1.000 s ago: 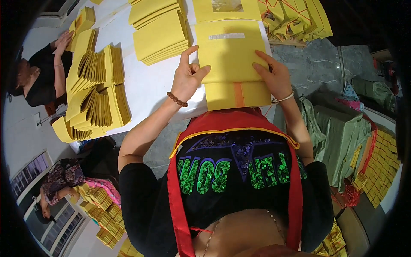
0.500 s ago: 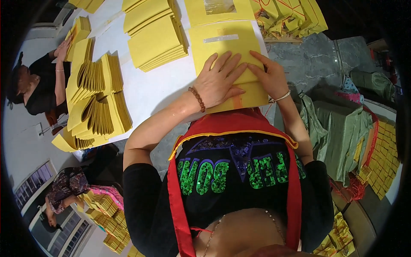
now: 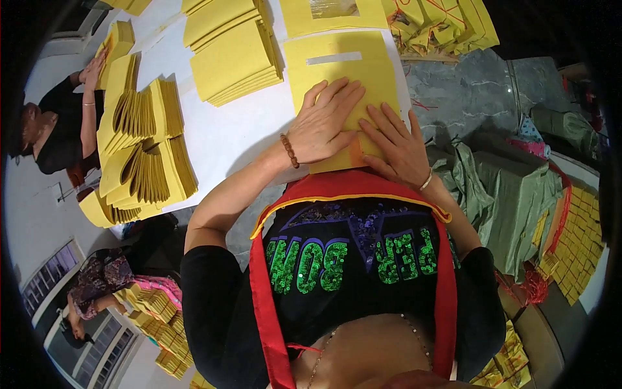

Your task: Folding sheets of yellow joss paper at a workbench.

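A yellow paper sheet lies at the near edge of the white table, with a pale silvery strip across its upper part. My left hand rests on the sheet, fingers stretched toward the far right. Beside it my right hand lies flat near the sheet's right edge, its fingers spread. An orange patch shows on the paper between the two hands. Beyond the sheet is another yellow paper piece with a shiny silver square.
Stacked folded yellow papers lie left of the sheet; thick folded bundles line the table's left end. Another person handles papers there. To my right stand green-wrapped bales and stacked yellow packets. Red-tied yellow bundles lie far right.
My right hand has moved down toward me and turned, now lying flatter with its fingers spread. The left hand stays on the sheet, its fingers slightly shifted.
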A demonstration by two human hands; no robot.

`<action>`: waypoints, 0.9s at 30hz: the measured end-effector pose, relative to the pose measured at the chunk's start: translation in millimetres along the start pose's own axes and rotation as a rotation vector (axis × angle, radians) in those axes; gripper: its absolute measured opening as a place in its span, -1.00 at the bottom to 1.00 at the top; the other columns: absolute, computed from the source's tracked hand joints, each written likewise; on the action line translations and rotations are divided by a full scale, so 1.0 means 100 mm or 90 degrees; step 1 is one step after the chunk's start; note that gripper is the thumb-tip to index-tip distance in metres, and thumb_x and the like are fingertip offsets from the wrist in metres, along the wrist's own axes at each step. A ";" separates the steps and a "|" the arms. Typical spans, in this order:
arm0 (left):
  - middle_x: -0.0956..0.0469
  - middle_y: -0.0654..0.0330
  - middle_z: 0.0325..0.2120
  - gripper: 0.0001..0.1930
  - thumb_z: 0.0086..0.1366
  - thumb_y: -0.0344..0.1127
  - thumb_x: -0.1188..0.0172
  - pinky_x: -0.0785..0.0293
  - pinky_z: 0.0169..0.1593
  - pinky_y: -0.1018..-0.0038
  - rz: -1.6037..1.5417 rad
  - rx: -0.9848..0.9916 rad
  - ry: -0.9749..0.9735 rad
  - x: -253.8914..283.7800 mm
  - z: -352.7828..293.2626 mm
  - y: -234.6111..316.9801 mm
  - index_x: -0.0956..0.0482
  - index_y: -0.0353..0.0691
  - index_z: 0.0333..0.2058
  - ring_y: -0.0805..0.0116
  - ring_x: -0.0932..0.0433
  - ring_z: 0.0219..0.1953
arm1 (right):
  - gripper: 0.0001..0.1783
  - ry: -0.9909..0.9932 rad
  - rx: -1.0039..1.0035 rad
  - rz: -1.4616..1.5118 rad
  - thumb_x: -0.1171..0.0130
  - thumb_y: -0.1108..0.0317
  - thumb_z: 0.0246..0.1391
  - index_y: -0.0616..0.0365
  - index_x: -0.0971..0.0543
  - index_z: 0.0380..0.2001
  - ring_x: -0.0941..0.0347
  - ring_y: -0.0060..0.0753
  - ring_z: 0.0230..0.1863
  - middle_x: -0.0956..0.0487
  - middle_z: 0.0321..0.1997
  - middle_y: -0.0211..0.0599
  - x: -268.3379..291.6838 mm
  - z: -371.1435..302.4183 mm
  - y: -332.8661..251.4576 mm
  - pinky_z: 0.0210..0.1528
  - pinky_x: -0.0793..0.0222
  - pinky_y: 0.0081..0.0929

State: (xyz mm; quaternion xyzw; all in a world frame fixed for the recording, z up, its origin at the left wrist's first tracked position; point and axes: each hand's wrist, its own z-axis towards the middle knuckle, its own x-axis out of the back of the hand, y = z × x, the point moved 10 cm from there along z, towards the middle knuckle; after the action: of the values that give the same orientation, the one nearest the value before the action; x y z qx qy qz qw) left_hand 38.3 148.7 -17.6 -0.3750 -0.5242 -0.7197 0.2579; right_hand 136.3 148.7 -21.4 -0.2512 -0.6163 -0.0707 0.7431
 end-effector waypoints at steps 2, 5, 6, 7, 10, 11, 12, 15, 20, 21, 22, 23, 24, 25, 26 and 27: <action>-0.18 0.01 0.14 -0.37 0.06 -0.18 -0.15 0.03 0.20 0.17 -0.003 -0.021 0.015 0.07 -0.01 0.00 -0.27 -0.28 0.11 0.03 -0.10 0.19 | -0.42 0.000 -0.015 0.024 0.02 -0.03 0.07 -0.09 -0.31 0.15 0.00 -0.26 0.34 -0.16 0.31 -0.38 -0.01 -0.02 0.03 0.26 0.21 0.12; -0.25 -0.01 0.08 -0.39 0.00 -0.24 -0.18 -0.11 0.11 0.18 0.046 -0.073 0.032 0.06 -0.04 0.09 -0.31 -0.33 0.05 0.04 -0.20 0.11 | -0.45 -0.009 -0.028 0.027 0.03 0.02 0.09 -0.08 -0.31 0.15 0.01 -0.24 0.34 -0.16 0.31 -0.37 -0.03 -0.02 0.05 0.27 0.20 0.11; -0.30 -0.01 0.03 -0.41 -0.01 -0.27 -0.20 -0.19 0.06 0.19 0.094 -0.104 0.033 0.02 -0.04 0.16 -0.34 -0.35 0.02 0.05 -0.25 0.05 | -0.45 -0.007 -0.019 0.029 0.03 0.02 0.09 -0.08 -0.31 0.15 0.01 -0.24 0.34 -0.16 0.31 -0.37 -0.03 -0.03 0.04 0.27 0.20 0.11; -0.30 -0.01 0.03 -0.41 -0.01 -0.27 -0.20 -0.19 0.06 0.19 0.100 -0.098 0.036 0.04 -0.03 0.19 -0.34 -0.35 0.02 0.05 -0.25 0.05 | -0.45 -0.007 -0.028 0.046 0.03 0.04 0.09 -0.07 -0.31 0.15 0.01 -0.21 0.34 -0.16 0.31 -0.37 -0.03 -0.04 0.06 0.27 0.18 0.09; -0.36 -0.01 -0.05 -0.46 -0.02 -0.31 -0.17 -0.31 -0.05 0.30 0.209 -0.098 -0.015 -0.06 0.02 0.30 -0.35 -0.37 -0.02 0.12 -0.35 -0.06 | -0.48 -0.005 -0.019 0.084 0.05 0.10 0.12 -0.02 -0.32 0.15 -0.03 -0.20 0.32 -0.20 0.29 -0.32 0.00 -0.01 0.07 0.28 0.12 -0.03; -0.37 -0.01 -0.06 -0.48 -0.02 -0.32 -0.15 -0.35 -0.09 0.34 0.269 -0.079 -0.005 -0.11 0.04 0.30 -0.36 -0.37 -0.04 0.14 -0.37 -0.10 | -0.51 -0.003 -0.011 0.104 0.07 0.15 0.15 0.02 -0.34 0.13 -0.07 -0.23 0.31 -0.24 0.26 -0.28 0.04 0.01 0.07 0.28 0.07 -0.14; -0.38 -0.02 -0.08 -0.50 -0.02 -0.32 -0.13 -0.39 -0.14 0.38 0.328 -0.061 0.006 -0.13 0.05 0.29 -0.37 -0.37 -0.05 0.17 -0.39 -0.13 | -0.51 -0.004 -0.002 0.104 0.07 0.15 0.15 0.02 -0.34 0.13 -0.07 -0.23 0.31 -0.24 0.26 -0.28 0.07 0.00 0.11 0.28 0.07 -0.14; -0.41 -0.02 -0.11 -0.50 -0.02 -0.35 -0.09 -0.42 -0.19 0.43 0.376 -0.056 0.076 -0.04 0.06 0.32 -0.35 -0.40 -0.04 0.19 -0.42 -0.21 | -0.58 0.033 -0.165 0.574 0.12 0.24 0.19 0.14 -0.39 0.08 -0.19 -0.33 0.23 -0.35 0.18 -0.21 0.06 -0.06 0.48 0.24 -0.02 -0.38; -0.49 0.05 -0.23 -0.53 -0.07 -0.48 -0.11 -0.44 -0.21 0.40 0.186 -0.053 0.110 0.36 0.05 0.15 -0.43 -0.32 -0.08 0.18 -0.47 -0.26 | -0.63 0.302 -0.234 0.600 0.17 0.35 0.21 0.23 -0.43 0.02 -0.31 -0.39 0.08 -0.43 0.08 -0.24 0.31 -0.17 0.75 0.14 -0.13 -0.47; -0.52 0.07 -0.27 -0.54 -0.10 -0.53 -0.11 -0.45 -0.21 0.40 0.084 -0.066 0.166 0.58 0.00 0.12 -0.46 -0.29 -0.10 0.18 -0.48 -0.27 | -0.63 0.305 -0.231 0.603 0.17 0.35 0.21 0.23 -0.43 0.02 -0.31 -0.39 0.08 -0.43 0.08 -0.24 0.30 -0.18 0.75 0.14 -0.13 -0.47; -0.55 0.10 -0.32 -0.53 -0.13 -0.61 -0.08 -0.46 -0.21 0.35 0.123 -0.053 0.249 0.82 -0.08 0.08 -0.50 -0.24 -0.13 0.16 -0.49 -0.28 | -0.64 0.294 -0.229 0.576 0.18 0.35 0.21 0.23 -0.44 0.00 -0.33 -0.39 0.06 -0.45 0.05 -0.24 0.28 -0.19 0.73 0.12 -0.15 -0.47; -0.55 0.08 -0.31 -0.49 -0.13 -0.65 -0.02 -0.47 -0.18 0.34 0.137 -0.013 0.298 1.06 -0.15 0.00 -0.50 -0.24 -0.10 0.13 -0.50 -0.27 | -0.65 0.286 -0.234 0.546 0.19 0.36 0.21 0.24 -0.46 -0.02 -0.34 -0.39 0.04 -0.47 0.02 -0.24 0.26 -0.21 0.72 0.10 -0.16 -0.46; -0.56 0.08 -0.26 -0.45 -0.14 -0.67 0.02 -0.46 -0.15 0.34 0.185 -0.007 0.336 1.28 -0.22 -0.01 -0.49 -0.21 -0.07 0.10 -0.51 -0.24 | -0.65 0.291 -0.237 0.547 0.19 0.36 0.21 0.24 -0.46 -0.02 -0.34 -0.39 0.04 -0.47 0.02 -0.24 0.24 -0.24 0.75 0.10 -0.16 -0.46; -0.56 0.07 -0.22 -0.43 -0.14 -0.67 0.03 -0.46 -0.13 0.33 0.247 0.016 0.353 1.42 -0.35 -0.17 -0.49 -0.19 -0.06 0.09 -0.51 -0.21 | -0.65 0.287 -0.234 0.536 0.21 0.34 0.22 0.24 -0.48 -0.05 -0.36 -0.38 0.02 -0.49 -0.01 -0.24 0.22 -0.25 0.76 0.09 -0.17 -0.47; -0.54 0.11 -0.16 -0.43 -0.11 -0.66 0.01 -0.44 -0.10 0.32 0.306 0.019 0.367 1.48 -0.45 -0.33 -0.45 -0.16 -0.02 0.10 -0.49 -0.17 | -0.64 0.283 -0.232 0.524 0.22 0.33 0.23 0.25 -0.49 -0.08 -0.37 -0.38 0.00 -0.51 -0.05 -0.24 0.19 -0.26 0.76 0.07 -0.18 -0.47; -0.54 0.11 -0.16 -0.43 -0.11 -0.66 0.01 -0.44 -0.10 0.32 0.308 0.019 0.366 1.49 -0.54 -0.52 -0.45 -0.16 -0.02 0.10 -0.49 -0.17 | -0.64 0.284 -0.231 0.526 0.22 0.33 0.23 0.25 -0.49 -0.08 -0.37 -0.38 0.00 -0.51 -0.05 -0.24 0.17 -0.24 0.75 0.07 -0.18 -0.47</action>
State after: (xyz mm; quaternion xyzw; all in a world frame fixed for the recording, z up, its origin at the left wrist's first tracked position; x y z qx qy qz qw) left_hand -103.1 117.7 65.1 -0.2666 -0.3370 -0.7063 0.5626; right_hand 192.5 205.3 -29.5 -0.5780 -0.2696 0.0711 0.7669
